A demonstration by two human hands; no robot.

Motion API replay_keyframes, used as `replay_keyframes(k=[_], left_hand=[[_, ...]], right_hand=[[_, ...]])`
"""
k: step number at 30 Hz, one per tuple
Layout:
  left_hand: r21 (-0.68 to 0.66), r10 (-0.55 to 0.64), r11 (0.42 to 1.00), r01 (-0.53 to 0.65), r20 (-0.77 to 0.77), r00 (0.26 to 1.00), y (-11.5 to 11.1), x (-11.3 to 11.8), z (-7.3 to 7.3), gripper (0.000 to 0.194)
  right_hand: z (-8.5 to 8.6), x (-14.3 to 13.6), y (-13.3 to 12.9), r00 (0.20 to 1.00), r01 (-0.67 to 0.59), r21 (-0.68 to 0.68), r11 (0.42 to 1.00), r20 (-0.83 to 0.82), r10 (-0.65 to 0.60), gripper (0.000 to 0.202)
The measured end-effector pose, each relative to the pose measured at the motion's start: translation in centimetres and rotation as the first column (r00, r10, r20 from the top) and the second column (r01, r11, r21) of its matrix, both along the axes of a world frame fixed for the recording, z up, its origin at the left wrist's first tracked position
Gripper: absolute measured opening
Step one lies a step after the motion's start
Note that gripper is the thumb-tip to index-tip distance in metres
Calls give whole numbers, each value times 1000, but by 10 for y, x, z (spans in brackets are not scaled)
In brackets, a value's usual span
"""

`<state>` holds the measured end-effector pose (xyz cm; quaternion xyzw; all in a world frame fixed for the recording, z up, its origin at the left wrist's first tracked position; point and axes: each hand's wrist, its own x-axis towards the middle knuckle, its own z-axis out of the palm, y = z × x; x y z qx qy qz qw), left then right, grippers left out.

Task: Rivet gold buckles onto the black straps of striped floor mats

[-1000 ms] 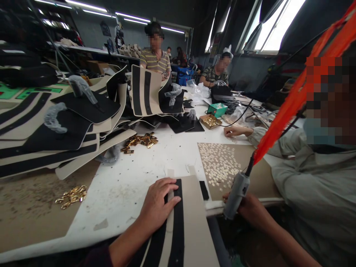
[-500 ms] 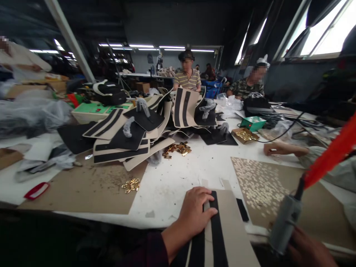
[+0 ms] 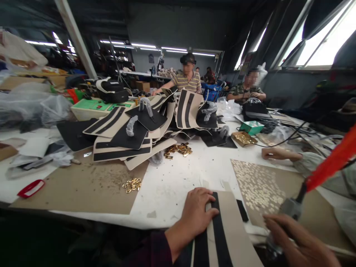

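The left hand (image 3: 194, 210), unclenched, rests on a striped panel (image 3: 231, 222); I can't tell the right hand's (image 3: 302, 239) grip. Gold fittings (image 3: 184, 149) lie unattached at centre.

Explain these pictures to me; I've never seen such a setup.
No robot here: these are a person's bare hands, and every picture comes from one camera worn on the head, looking forward and down. The left hand rests on a long beige panel with black stripes. The right hand is beside a grey handheld tool; whether it holds anything is unclear. On the white table lie piled black-and-beige panels, small gold metal pieces and a brown sheet scattered with tiny pale pieces.
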<state>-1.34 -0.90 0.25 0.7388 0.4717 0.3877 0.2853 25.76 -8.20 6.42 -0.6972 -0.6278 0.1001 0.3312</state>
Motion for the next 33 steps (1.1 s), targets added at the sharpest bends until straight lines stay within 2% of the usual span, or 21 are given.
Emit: replay_keyframes(k=[1, 3, 5, 9, 12, 15, 23, 28, 33], left_hand=[[-4, 0, 1000, 0, 0, 1000, 1, 0, 1, 30], [-6, -10, 1000, 10, -5, 1000, 1, 0, 2, 30], [-1, -24, 1000, 24, -14, 1000, 1, -1, 1, 31], [8, -42, 999, 43, -31, 999, 1, -2, 1, 32], [-1, -50, 999, 50, -43, 998, 1, -3, 1, 30], [-12, -59, 998, 59, -54, 997, 2, -2, 1, 30], [-4, -62, 998, 62, -56, 997, 3, -3, 2, 33], [-9, -55, 998, 54, -56, 997, 4, -2, 3, 33], [-11, -56, 998, 55, -62, 997, 4, -2, 6, 31]], right_hand=[[2, -18, 8, 998, -57, -44, 997, -18, 56, 39], [3, -52, 27, 965, -246, -191, 950, -135, 223, 39], [0, -75, 45, 933, -347, -238, 907, -185, 309, 35], [-15, -86, 67, 904, -427, -323, 845, -170, 392, 32], [-25, -82, 73, 903, -430, -367, 825, -147, 404, 31], [-29, -82, 74, 911, -410, -372, 833, -125, 393, 30], [-29, -86, 82, 945, -327, -422, 846, -125, 303, 19], [-30, -87, 86, 944, -330, -424, 843, -126, 306, 17], [-24, -94, 77, 954, -267, -427, 864, 8, 299, 17]])
